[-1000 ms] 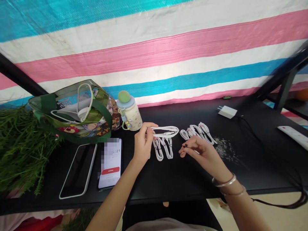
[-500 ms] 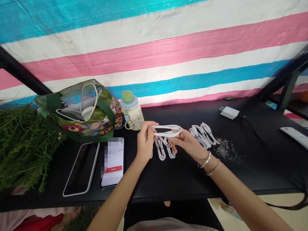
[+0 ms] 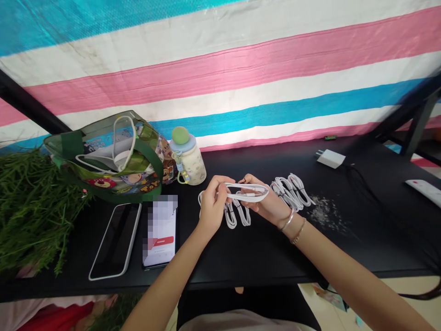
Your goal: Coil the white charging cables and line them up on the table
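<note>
Both my hands hold one coiled white cable (image 3: 248, 192) just above the black table (image 3: 262, 257). My left hand (image 3: 211, 209) pinches the coil's left end with closed fingers. My right hand (image 3: 267, 204), with two bangles at the wrist, grips the right end, thumb over the strands. Under the coil lie two bundled white cables (image 3: 237, 216) on the table. A further bunch of bundled white cables (image 3: 292, 189) lies just to the right of my right hand.
A green cartoon-print bag (image 3: 113, 161) and a small bottle with a green cap (image 3: 187, 158) stand at the back left. Two phones (image 3: 115, 239) (image 3: 160, 234) lie at the front left beside green grass (image 3: 27, 207). A white charger (image 3: 330, 158) and pale crumbs (image 3: 324, 214) are to the right.
My right hand came left from the table and took hold of the coil's right end. My left hand has kept its grip. The coil now hangs between both hands.
</note>
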Action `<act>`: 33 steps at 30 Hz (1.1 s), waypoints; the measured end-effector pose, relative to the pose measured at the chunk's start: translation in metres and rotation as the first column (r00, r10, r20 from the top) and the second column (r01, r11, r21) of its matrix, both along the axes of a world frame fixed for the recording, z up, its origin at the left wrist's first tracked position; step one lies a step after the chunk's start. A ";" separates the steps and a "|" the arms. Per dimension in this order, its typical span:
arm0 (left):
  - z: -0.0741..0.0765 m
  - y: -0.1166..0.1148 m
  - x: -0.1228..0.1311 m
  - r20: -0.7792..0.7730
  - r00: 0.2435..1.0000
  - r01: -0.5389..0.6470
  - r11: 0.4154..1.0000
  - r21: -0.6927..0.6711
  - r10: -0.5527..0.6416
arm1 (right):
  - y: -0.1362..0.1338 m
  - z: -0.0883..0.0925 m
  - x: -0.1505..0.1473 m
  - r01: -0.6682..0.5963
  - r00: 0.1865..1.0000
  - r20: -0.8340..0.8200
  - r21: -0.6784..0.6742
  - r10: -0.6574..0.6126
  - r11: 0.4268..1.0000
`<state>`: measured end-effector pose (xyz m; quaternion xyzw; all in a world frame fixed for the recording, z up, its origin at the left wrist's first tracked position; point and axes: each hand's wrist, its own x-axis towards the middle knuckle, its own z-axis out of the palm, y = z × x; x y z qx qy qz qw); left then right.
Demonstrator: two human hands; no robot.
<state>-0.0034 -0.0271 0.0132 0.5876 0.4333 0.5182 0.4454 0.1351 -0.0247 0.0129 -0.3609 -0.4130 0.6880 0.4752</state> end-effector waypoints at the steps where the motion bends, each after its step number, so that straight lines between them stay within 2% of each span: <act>1: 0.000 0.000 0.001 -0.009 1.000 -0.001 1.000 -0.003 0.001 | 0.000 -0.001 0.001 0.001 1.000 0.013 0.019 -0.001 1.000; 10: -0.003 0.003 0.003 -0.003 1.000 0.010 1.000 -0.018 -0.010 | -0.003 -0.002 0.004 0.047 0.997 0.057 0.085 -0.052 0.995; 18: 0.001 0.006 -0.002 -0.020 0.996 0.084 0.996 -0.027 -0.084 | 0.004 -0.003 0.011 0.172 0.959 0.187 0.213 -0.213 0.962; 23: 0.008 0.006 -0.009 -0.118 0.968 0.208 0.971 -0.118 -0.222 | 0.007 0.005 0.025 0.188 0.906 0.296 0.362 -0.303 0.913; 27: 0.010 0.004 -0.009 -0.220 0.921 0.304 0.946 -0.112 -0.322 | 0.009 0.009 0.033 0.214 0.881 0.311 0.408 -0.355 0.887; 31: 0.011 -0.008 -0.008 -0.330 0.881 0.323 0.940 -0.107 -0.340 | 0.010 0.006 0.034 0.252 0.874 0.294 0.407 -0.387 0.878; 33: 0.010 -0.022 -0.009 -0.363 0.887 0.267 0.959 -0.098 -0.284 | 0.010 0.003 0.032 0.267 0.873 0.285 0.401 -0.396 0.876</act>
